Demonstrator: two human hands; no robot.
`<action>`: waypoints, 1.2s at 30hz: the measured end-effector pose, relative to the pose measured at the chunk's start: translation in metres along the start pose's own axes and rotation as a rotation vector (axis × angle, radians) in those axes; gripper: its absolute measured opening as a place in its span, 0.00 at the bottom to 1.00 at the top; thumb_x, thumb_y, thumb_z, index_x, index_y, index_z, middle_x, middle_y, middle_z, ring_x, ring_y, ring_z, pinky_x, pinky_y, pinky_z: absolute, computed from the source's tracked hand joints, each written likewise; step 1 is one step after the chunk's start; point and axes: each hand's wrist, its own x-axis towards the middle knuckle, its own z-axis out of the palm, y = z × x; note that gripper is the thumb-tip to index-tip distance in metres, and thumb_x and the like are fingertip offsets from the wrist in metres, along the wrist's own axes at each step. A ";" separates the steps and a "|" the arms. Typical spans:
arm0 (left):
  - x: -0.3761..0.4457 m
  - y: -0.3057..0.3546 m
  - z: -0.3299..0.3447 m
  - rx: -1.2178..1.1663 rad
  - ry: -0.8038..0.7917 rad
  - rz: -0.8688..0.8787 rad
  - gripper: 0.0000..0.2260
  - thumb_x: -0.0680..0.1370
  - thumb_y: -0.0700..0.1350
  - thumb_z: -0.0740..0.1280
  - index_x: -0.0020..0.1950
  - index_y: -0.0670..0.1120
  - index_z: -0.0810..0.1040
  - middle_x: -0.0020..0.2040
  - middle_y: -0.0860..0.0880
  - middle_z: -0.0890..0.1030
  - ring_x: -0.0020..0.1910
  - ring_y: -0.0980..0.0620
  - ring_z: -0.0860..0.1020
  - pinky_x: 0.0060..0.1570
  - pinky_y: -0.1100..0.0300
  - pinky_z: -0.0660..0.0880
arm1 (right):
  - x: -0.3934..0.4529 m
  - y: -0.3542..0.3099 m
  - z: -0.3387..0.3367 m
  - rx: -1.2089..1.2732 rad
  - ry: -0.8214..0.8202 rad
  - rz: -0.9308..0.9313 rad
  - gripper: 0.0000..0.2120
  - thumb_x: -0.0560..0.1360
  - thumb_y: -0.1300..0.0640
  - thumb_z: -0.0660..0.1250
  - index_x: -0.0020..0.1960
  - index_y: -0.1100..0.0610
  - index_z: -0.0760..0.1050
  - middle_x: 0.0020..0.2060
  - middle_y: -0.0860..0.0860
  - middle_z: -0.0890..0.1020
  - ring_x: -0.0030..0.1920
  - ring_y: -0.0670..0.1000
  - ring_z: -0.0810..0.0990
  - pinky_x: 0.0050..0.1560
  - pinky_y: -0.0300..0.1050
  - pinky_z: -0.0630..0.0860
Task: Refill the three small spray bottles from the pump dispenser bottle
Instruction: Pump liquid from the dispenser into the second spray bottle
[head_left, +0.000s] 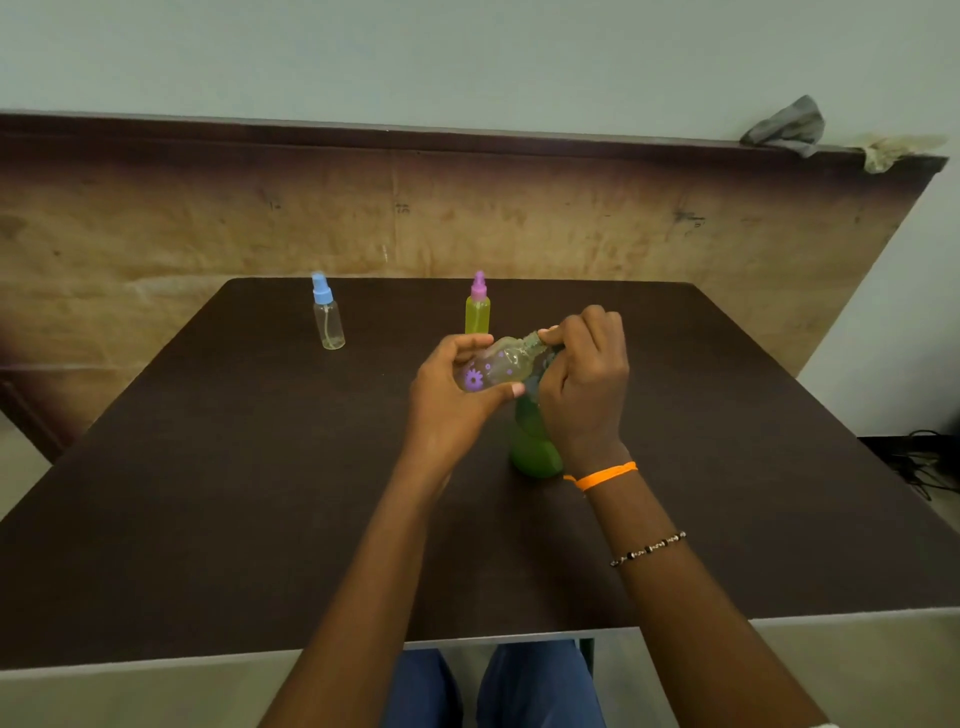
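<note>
The left hand (457, 395) gripped a tilted, uncapped clear bottle (501, 366) above the table (260, 467), its neck at the green dispenser (535, 447), which the right hand (587, 384) curled over. Light, probably slippery plastic; best held round the body.

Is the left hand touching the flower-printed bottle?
Touching. The head view shows the left hand curled round the flower-printed bottle, thumb underneath.

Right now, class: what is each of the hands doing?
Left hand: holds the flowered spray bottle, tilted.
Right hand: fingers curled at that bottle's neck, above the green pump bottle; what it grips cannot be told.
</note>
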 end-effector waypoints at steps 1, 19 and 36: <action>0.000 0.001 0.000 -0.002 0.016 0.004 0.22 0.63 0.36 0.78 0.53 0.49 0.77 0.50 0.53 0.80 0.47 0.59 0.79 0.47 0.67 0.76 | 0.000 0.000 0.000 -0.002 0.001 0.010 0.12 0.69 0.70 0.52 0.34 0.66 0.73 0.33 0.59 0.73 0.38 0.54 0.66 0.35 0.46 0.65; -0.006 -0.001 -0.015 -0.076 -0.085 0.015 0.23 0.66 0.26 0.71 0.56 0.47 0.78 0.49 0.54 0.81 0.44 0.64 0.79 0.43 0.70 0.75 | -0.013 0.005 0.003 -0.022 0.037 -0.007 0.13 0.71 0.71 0.53 0.36 0.67 0.75 0.33 0.60 0.73 0.37 0.54 0.65 0.33 0.50 0.67; -0.008 0.001 -0.016 -0.104 -0.098 -0.008 0.23 0.66 0.27 0.71 0.57 0.46 0.78 0.50 0.51 0.82 0.47 0.60 0.79 0.42 0.69 0.75 | -0.012 0.002 -0.003 0.016 -0.035 -0.035 0.06 0.67 0.66 0.58 0.37 0.66 0.73 0.34 0.59 0.72 0.38 0.54 0.66 0.36 0.49 0.67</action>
